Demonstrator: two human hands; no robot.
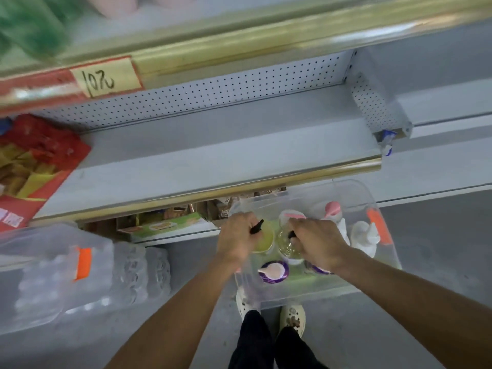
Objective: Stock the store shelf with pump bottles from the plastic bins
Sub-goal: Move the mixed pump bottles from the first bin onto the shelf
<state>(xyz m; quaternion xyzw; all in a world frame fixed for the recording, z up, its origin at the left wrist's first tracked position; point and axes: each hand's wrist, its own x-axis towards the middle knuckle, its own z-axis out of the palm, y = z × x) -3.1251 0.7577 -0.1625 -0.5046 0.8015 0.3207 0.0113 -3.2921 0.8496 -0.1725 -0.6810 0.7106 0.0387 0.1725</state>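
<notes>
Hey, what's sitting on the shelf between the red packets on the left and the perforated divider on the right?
Nothing: in the head view the shelf is bare from the red packets to the divider.

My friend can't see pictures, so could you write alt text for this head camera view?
Seen from above, a person's left hand and right hand each grip a black pump top of a bottle inside a clear plastic bin on the floor. Above it, a grey store shelf stands mostly bare; a second clear bin lies to the left.
</notes>
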